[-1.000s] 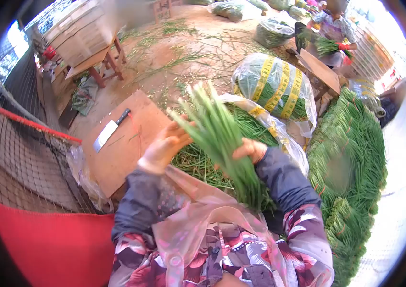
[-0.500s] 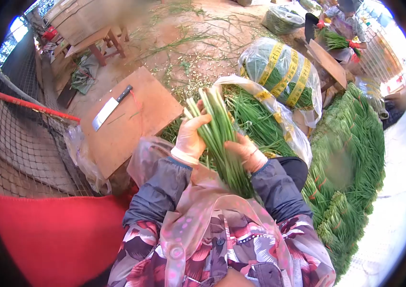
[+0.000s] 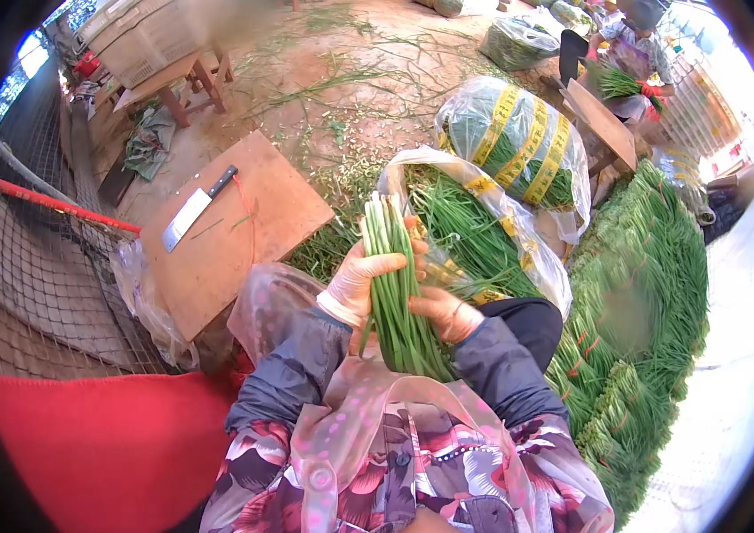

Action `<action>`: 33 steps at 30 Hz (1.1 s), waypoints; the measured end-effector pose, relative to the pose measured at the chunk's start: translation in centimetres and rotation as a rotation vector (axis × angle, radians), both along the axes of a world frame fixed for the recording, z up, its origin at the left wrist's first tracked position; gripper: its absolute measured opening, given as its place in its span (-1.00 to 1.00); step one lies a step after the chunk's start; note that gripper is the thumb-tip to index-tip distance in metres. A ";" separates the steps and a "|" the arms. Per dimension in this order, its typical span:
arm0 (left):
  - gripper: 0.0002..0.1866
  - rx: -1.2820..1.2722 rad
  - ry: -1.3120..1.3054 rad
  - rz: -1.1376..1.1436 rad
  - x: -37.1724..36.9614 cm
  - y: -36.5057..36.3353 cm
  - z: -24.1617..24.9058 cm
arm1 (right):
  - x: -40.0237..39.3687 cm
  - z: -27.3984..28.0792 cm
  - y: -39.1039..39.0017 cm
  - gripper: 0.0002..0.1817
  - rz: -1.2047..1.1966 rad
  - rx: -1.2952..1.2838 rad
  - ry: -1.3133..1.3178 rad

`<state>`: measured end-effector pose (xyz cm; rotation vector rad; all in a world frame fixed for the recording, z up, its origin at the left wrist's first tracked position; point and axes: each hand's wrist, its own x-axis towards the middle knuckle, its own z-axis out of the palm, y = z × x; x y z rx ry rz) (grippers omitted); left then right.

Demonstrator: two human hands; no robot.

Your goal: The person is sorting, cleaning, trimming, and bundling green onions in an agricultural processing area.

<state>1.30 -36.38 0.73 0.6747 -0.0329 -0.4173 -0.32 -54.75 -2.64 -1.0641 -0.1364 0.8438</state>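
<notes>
My left hand [image 3: 357,282], in a thin pale glove, wraps round a bunch of garlic chives [image 3: 394,313] near its white stem ends. These ends point away from me and the green leaves hang towards my lap. Lower down, my right hand [image 3: 450,313] grips the right side of the bunch, with some of its fingers hidden behind the leaves. Just beyond my hands lies an opened plastic bag [image 3: 544,266] with yellow tape, full of loose chives [image 3: 466,233]. To the left, a cleaver [image 3: 188,216] with a black handle rests on a wooden board [image 3: 275,209].
A taped full bag [image 3: 519,142] stands behind the opened one. Along my right side runs a long heap of tied chive bunches [image 3: 652,275]. Another person [image 3: 634,53] holds greens at the back right. Netting [image 3: 39,293] and a red cloth [image 3: 101,444] are on my left.
The bunch has turned more upright, its white ends now more even. Both my hands have shifted slightly and still hold it.
</notes>
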 end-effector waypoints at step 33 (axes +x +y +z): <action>-0.63 0.181 -0.140 0.125 2.0 -1.2 -0.9 | 12.6 12.0 5.0 -0.67 0.544 -0.705 -1.746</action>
